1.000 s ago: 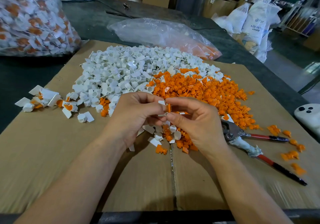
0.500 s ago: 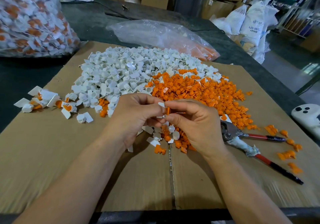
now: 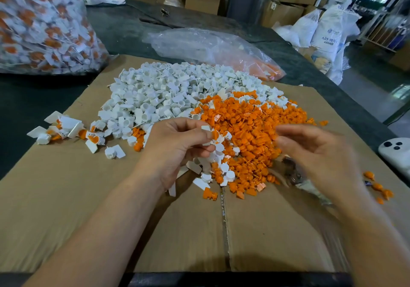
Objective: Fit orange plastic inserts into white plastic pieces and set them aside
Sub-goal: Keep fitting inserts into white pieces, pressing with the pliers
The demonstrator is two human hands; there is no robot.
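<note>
Currently the left hand (image 3: 177,147) pinches one white piece (image 3: 205,128).

Cardboard sheet (image 3: 66,198) lies on the worktop (image 3: 33,91). On it: pile of caps (image 3: 155,93) at 11 o'clock, pile of inserts (image 3: 255,120) touching it at 1, and the left hand (image 3: 177,147) holding a cap (image 3: 205,128) right where they meet. Finished pieces (image 3: 64,127) at 9, pliers (image 3: 292,173) at 3 under the right hand (image 3: 321,153). Off the cardboard, one bag (image 3: 44,25) at 10, another at 12, sacks (image 3: 328,33) way back at 2.

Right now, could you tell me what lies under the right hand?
Under the blurred right hand the pliers' metal head and a wrapped handle show on the cardboard; the wrist covers the rest.
</note>
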